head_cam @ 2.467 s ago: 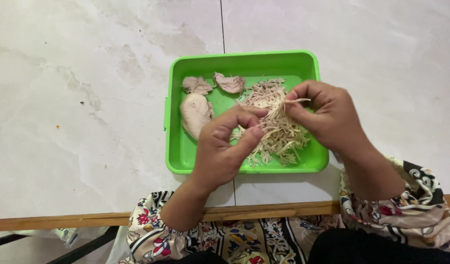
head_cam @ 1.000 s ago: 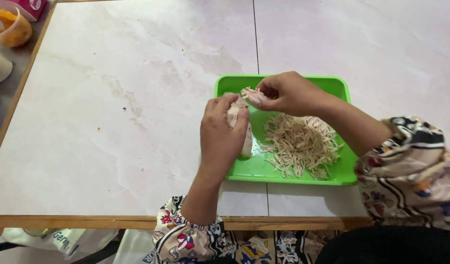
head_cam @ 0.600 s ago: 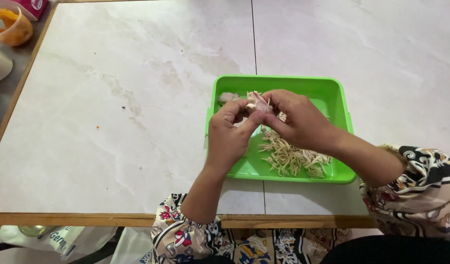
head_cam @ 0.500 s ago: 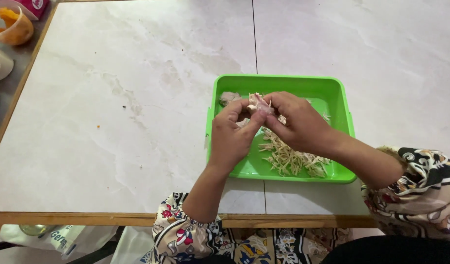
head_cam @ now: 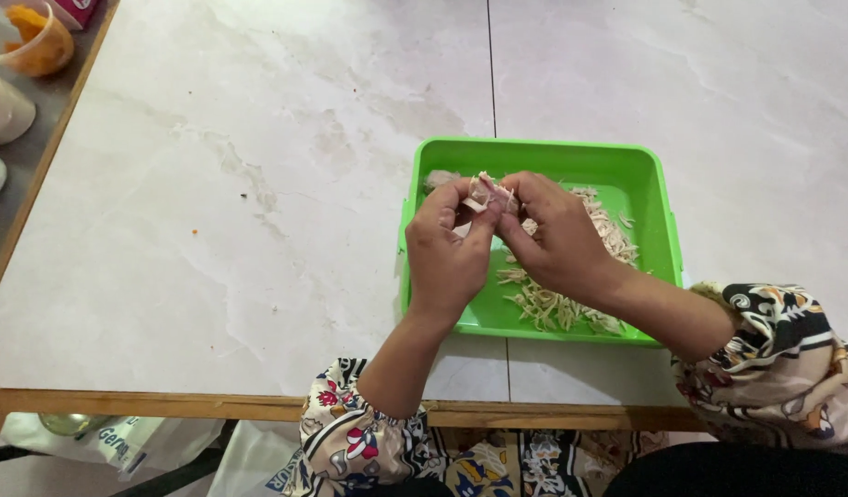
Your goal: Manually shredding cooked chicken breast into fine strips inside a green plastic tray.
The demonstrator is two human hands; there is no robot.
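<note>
A bright green plastic tray sits on a pale marble tabletop. Above its left half my left hand and my right hand meet, both pinching one pale piece of cooked chicken between fingertips. A heap of thin shredded chicken strands lies in the tray under and right of my right hand. Another chicken piece peeks out at the tray's back left corner, mostly hidden by my left hand.
At the far left, beyond the table's wooden edge, stand a clear cup with orange contents and pale rounded items. A plastic bag hangs below the table's near edge. Patterned sleeves cover both my forearms.
My right hand left the shredded heap and reached to the tray's back left; both hands now hold a fresh chicken piece together. The view shifted, showing more table on the left.
</note>
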